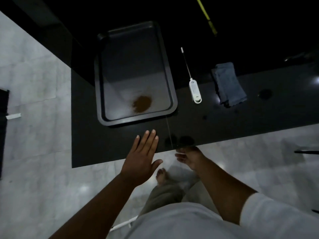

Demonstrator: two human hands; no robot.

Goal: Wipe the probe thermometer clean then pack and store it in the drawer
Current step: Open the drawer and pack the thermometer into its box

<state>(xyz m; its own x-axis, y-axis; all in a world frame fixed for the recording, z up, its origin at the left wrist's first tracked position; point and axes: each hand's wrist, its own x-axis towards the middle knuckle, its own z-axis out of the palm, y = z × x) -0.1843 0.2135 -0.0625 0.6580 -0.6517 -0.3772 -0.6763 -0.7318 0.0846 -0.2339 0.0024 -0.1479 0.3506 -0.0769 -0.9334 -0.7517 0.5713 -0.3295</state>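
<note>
A white probe thermometer (pixel 194 89) lies on the black countertop (pixel 224 121), its thin metal probe pointing away from me. A folded grey cloth (pixel 227 83) rests just to its right. My left hand (pixel 143 156) lies flat with fingers spread on the counter's near part, below the tray. My right hand (pixel 189 157) is at the counter's front edge, fingers curled under the lip; whether it grips anything is hidden. Both hands are well short of the thermometer.
A dark baking tray (pixel 101 94) with a patch of brown powder (pixel 141 104) sits left of the thermometer. A yellow-green stick (pixel 207 17) lies at the far back. Pale tiled floor and my bare foot (pixel 162 175) show below the counter edge.
</note>
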